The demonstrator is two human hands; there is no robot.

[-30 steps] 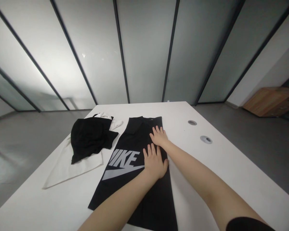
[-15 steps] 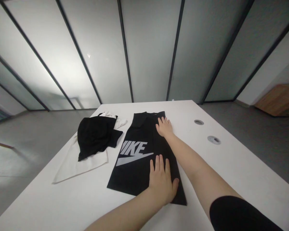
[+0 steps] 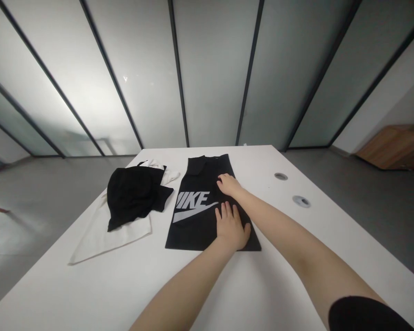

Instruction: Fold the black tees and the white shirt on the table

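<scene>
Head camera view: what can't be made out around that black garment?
Black garment: the cloth under the left hand and right hand is hidden, head view.
White cloth: partly hidden by the black bundle, head view.
Wooden cabinet: cut off by the right edge, head view.

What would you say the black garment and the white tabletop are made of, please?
The black garment looks like a soft matte textile, probably cotton-like, since it lies limp without shine. The tabletop looks like smooth white laminate, going by its even, faintly glossy surface, though painted board is possible.
</scene>
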